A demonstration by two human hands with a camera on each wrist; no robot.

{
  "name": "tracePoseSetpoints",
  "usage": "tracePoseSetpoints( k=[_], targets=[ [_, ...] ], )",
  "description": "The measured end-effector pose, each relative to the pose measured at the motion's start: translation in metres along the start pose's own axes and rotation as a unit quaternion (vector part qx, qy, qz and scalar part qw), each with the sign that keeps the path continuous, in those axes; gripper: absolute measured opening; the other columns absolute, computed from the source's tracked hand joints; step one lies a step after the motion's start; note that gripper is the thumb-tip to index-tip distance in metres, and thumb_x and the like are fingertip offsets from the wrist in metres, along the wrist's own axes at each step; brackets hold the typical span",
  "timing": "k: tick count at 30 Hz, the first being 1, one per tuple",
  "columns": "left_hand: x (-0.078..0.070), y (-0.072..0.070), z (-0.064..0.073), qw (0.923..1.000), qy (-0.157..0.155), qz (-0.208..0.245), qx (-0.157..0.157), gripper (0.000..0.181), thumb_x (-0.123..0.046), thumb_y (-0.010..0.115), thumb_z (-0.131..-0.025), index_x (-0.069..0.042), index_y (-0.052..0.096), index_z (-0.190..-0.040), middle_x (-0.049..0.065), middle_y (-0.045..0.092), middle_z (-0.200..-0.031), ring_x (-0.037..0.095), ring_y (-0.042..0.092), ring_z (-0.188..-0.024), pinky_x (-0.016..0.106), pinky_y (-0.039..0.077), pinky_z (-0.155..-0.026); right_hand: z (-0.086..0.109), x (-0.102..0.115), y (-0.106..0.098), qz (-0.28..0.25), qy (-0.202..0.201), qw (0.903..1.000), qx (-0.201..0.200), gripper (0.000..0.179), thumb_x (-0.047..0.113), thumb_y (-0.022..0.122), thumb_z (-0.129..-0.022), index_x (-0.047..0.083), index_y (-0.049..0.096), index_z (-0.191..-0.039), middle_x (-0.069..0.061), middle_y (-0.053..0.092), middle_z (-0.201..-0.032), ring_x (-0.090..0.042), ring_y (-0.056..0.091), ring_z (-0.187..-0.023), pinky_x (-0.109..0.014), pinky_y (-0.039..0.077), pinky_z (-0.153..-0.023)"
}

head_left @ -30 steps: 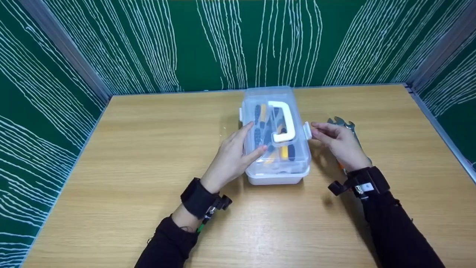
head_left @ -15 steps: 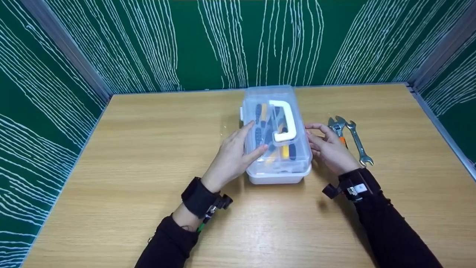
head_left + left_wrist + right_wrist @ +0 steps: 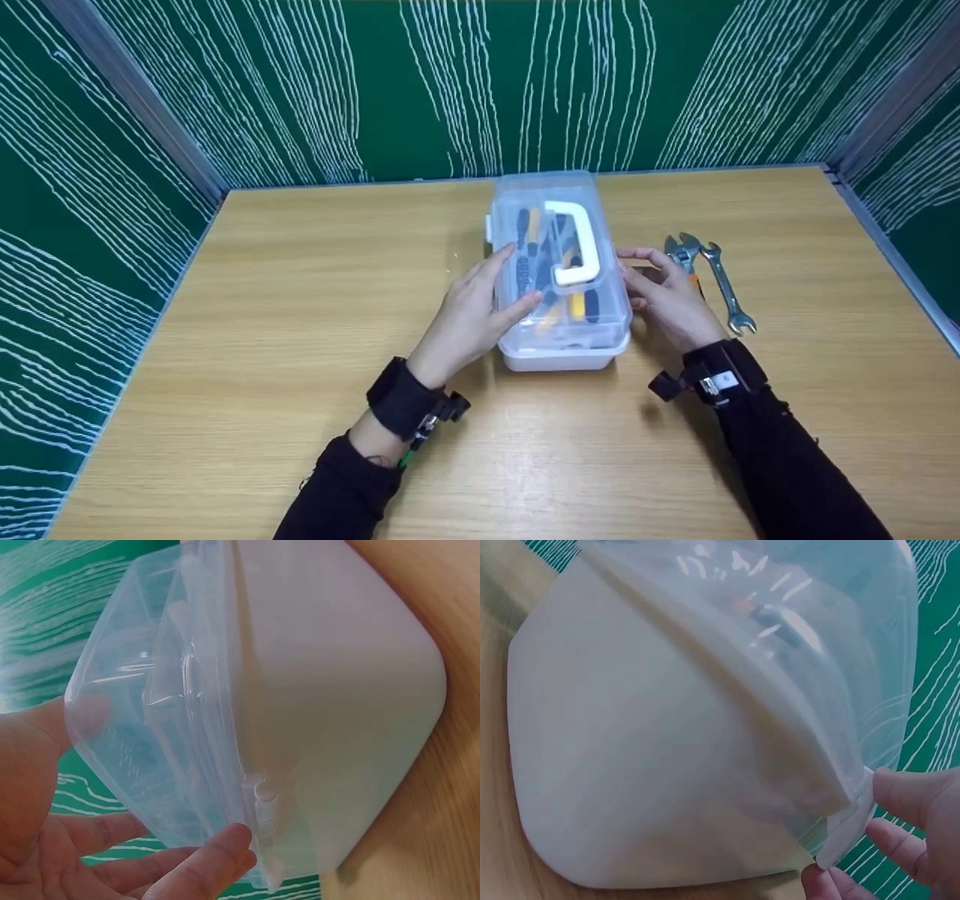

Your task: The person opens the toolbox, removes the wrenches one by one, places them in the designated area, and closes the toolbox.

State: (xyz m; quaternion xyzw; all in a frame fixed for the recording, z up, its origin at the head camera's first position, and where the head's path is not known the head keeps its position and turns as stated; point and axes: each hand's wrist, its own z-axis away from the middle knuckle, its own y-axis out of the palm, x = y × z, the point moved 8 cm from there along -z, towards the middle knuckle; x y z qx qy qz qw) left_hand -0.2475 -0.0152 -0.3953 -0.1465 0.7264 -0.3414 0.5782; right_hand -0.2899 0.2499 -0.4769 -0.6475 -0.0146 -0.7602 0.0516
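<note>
A clear-lidded toolbox (image 3: 562, 361) with a white base stands on the table, its lid down. Screwdriver-like tools with yellow and dark handles (image 3: 577, 306) show through the lid. My left hand (image 3: 472, 319) rests against the box's left side, thumb over the lid and fingers fairly straight along the edge. On the opposite side, my right hand (image 3: 673, 301) holds the white side latch (image 3: 849, 829) between thumb and fingers; in the right wrist view the latch lies close to the rim. The white carrying handle (image 3: 589, 244) lies folded on the lid.
Right of the box lie an adjustable wrench (image 3: 684, 251) with an orange part, partly hidden by my right hand, and a silver open-end wrench (image 3: 727, 289). Green panels (image 3: 405, 90) with white streaks enclose the wooden table (image 3: 337, 270) at the back and sides.
My right hand has moved left toward the box, bringing the outward-tilted latch in against its side. The wrenches show more fully now. My left hand has stayed in place.
</note>
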Motion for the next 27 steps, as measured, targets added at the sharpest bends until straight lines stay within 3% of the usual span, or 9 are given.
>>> tracePoseSetpoints(
  k=[7, 12, 17, 22, 27],
  targets=[
    [0.0019, 0.0006, 0.0014, 1.0000, -0.006, -0.004, -0.002, 0.082, -0.045, 0.070, -0.104, -0.008, 0.034, -0.168, 0.021, 0.043, -0.168, 0.035, 0.050, -0.151, 0.050, 0.041, -0.127, 0.0005, -0.0024, -0.0006, 0.054, 0.006, 0.9983, -0.021, 0.049, 0.041, 0.066, -0.107, 0.014, 0.057, -0.146, 0.000, 0.060, -0.131, -0.012, 0.062, -0.111, -0.018, 0.056, -0.086],
    [0.0009, 0.0006, 0.0024, 0.9999, -0.008, -0.012, -0.001, 0.082, -0.046, 0.069, -0.104, -0.008, 0.034, -0.168, 0.020, 0.042, -0.169, 0.035, 0.047, -0.154, 0.051, 0.039, -0.129, 0.0006, 0.0002, -0.0005, 0.094, -0.011, 0.9950, -0.031, 0.056, 0.042, 0.064, -0.108, 0.006, 0.056, -0.150, -0.003, 0.063, -0.136, -0.010, 0.063, -0.118, -0.020, 0.059, -0.097],
    [0.0010, 0.0012, 0.0019, 0.9999, -0.006, -0.013, -0.001, 0.082, -0.045, 0.069, -0.105, -0.006, 0.033, -0.168, 0.019, 0.043, -0.169, 0.033, 0.050, -0.152, 0.046, 0.040, -0.128, 0.0021, 0.0037, 0.0029, 0.122, -0.028, 0.9919, -0.022, 0.053, 0.039, 0.060, -0.110, 0.005, 0.056, -0.151, -0.014, 0.062, -0.145, -0.009, 0.064, -0.119, -0.017, 0.057, -0.097],
    [0.0011, 0.0026, 0.0028, 1.0000, 0.000, -0.002, 0.003, 0.082, -0.043, 0.069, -0.105, -0.006, 0.032, -0.168, 0.018, 0.051, -0.163, 0.027, 0.062, -0.141, 0.041, 0.048, -0.121, 0.0038, 0.0042, 0.0043, 0.129, -0.029, 0.9910, -0.020, 0.052, 0.038, 0.058, -0.111, 0.004, 0.057, -0.150, -0.015, 0.061, -0.146, -0.007, 0.064, -0.118, -0.015, 0.057, -0.096],
    [0.0006, 0.0017, 0.0042, 0.9999, 0.009, 0.008, 0.002, 0.081, -0.043, 0.069, -0.105, -0.006, 0.034, -0.168, 0.017, 0.053, -0.162, 0.025, 0.064, -0.139, 0.039, 0.049, -0.121, 0.0037, 0.0057, 0.0059, 0.134, -0.047, 0.9898, -0.016, 0.049, 0.033, 0.057, -0.113, 0.000, 0.057, -0.149, -0.018, 0.061, -0.145, -0.002, 0.065, -0.113, -0.015, 0.058, -0.095]
  ],
)
